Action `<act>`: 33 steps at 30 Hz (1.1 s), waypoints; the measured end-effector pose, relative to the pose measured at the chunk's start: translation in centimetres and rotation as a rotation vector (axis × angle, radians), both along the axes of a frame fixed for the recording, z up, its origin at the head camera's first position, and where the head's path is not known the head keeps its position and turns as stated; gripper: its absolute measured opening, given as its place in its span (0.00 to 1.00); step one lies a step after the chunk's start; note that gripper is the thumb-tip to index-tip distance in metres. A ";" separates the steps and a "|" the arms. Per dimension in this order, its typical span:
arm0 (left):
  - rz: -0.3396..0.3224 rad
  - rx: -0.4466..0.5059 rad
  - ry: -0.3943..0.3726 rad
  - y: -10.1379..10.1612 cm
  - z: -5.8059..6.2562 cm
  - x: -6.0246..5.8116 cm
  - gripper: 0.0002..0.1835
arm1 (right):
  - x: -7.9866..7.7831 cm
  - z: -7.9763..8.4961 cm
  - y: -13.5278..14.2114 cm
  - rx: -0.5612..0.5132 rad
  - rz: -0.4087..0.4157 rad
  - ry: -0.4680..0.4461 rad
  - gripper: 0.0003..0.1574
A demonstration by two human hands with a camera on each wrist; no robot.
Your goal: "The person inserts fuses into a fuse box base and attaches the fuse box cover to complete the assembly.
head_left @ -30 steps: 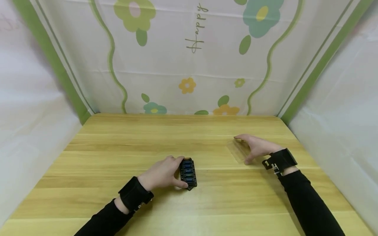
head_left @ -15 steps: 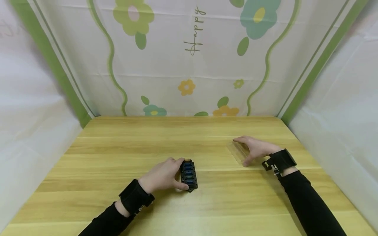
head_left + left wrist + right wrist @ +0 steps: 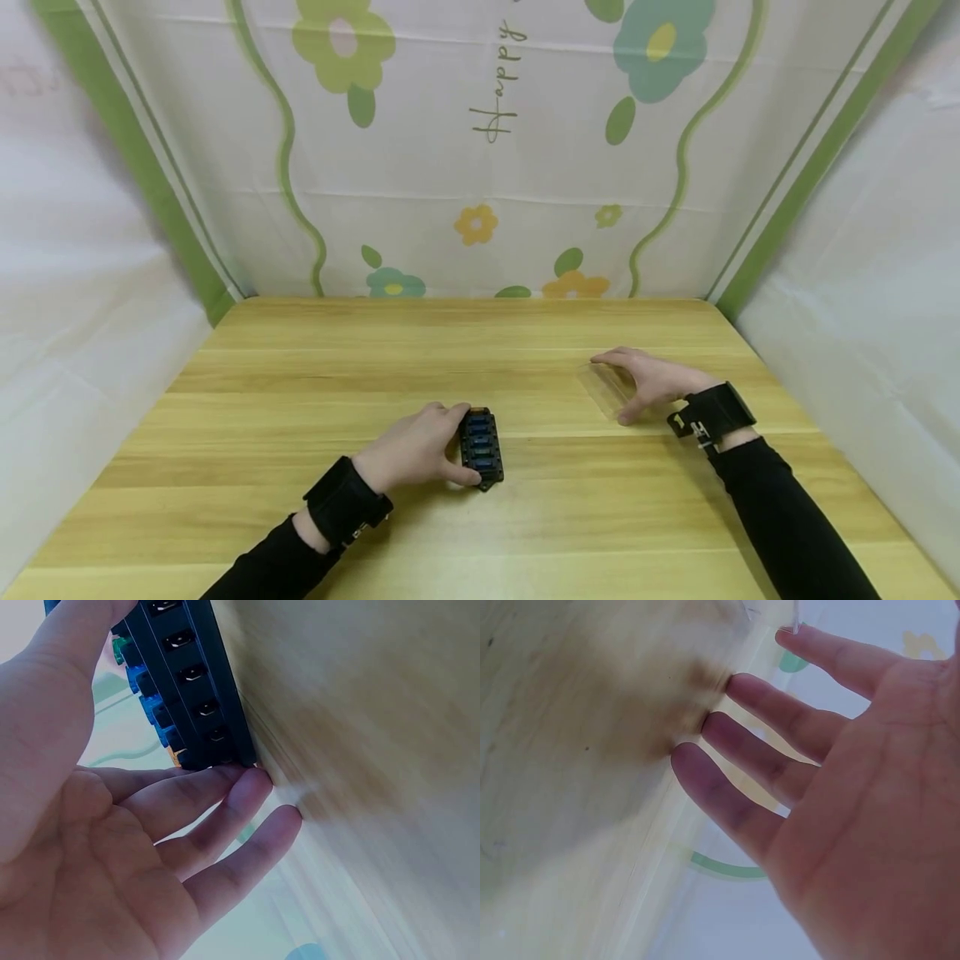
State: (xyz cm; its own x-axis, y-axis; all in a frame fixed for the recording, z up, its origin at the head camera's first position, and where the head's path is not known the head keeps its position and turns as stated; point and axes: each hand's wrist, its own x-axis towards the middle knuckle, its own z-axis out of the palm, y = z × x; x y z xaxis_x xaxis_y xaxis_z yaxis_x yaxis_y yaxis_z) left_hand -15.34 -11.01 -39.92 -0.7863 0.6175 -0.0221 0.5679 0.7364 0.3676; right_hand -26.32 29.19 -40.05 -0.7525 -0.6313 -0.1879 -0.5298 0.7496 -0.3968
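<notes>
My left hand (image 3: 416, 450) holds a black fuse block (image 3: 482, 447) at its two ends, between thumb and fingers. Colored blade fuses stand in a row along its top. From the side, the left wrist view shows a line of metal terminals on the fuse block (image 3: 189, 673), with fingertips at its end and on the tabletop. Farther right, my right hand (image 3: 654, 383) pinches a clear plastic cover (image 3: 600, 390) by its ends, thumb near and forefinger far. Only a sliver of that cover shows in the right wrist view, by the forefinger; the other fingertips touch the table.
Both things are on a wooden table (image 3: 360, 358). A white cloth wall (image 3: 420, 158) with printed flowers stands behind its back edge, and plain white cloth (image 3: 82, 275) hangs at both sides.
The hands keep their holds on the fuse block and the clear cover. The whole head view has shifted slightly downward; little else differs.
</notes>
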 end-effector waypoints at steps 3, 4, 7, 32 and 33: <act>0.000 0.007 -0.004 -0.1 0.0 0.0 0.52 | -0.2 -0.1 0.0 -0.013 0.014 0.018 0.65; 0.000 0.006 -0.003 -0.1 -0.1 0.0 0.52 | -0.2 -0.2 0.0 -0.020 0.018 0.029 0.65; -0.002 0.007 0.002 -0.1 0.0 0.0 0.52 | -0.3 -0.2 -0.1 -0.026 0.023 0.061 0.65; 0.010 -0.013 0.003 0.0 0.1 0.0 0.53 | 0.2 0.3 -1.8 -0.110 -0.074 0.115 0.67; 0.009 -0.013 0.002 -0.1 0.1 0.0 0.53 | 0.3 0.4 -2.0 -0.123 -0.072 0.111 0.67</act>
State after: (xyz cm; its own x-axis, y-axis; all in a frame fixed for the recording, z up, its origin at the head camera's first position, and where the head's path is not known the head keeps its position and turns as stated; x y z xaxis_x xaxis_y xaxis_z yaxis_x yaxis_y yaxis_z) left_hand -15.33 -11.07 -39.81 -0.7922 0.6096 -0.0282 0.5618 0.7465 0.3565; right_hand -26.07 27.22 -39.69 -0.8084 -0.5880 -0.0263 -0.5220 0.7368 -0.4297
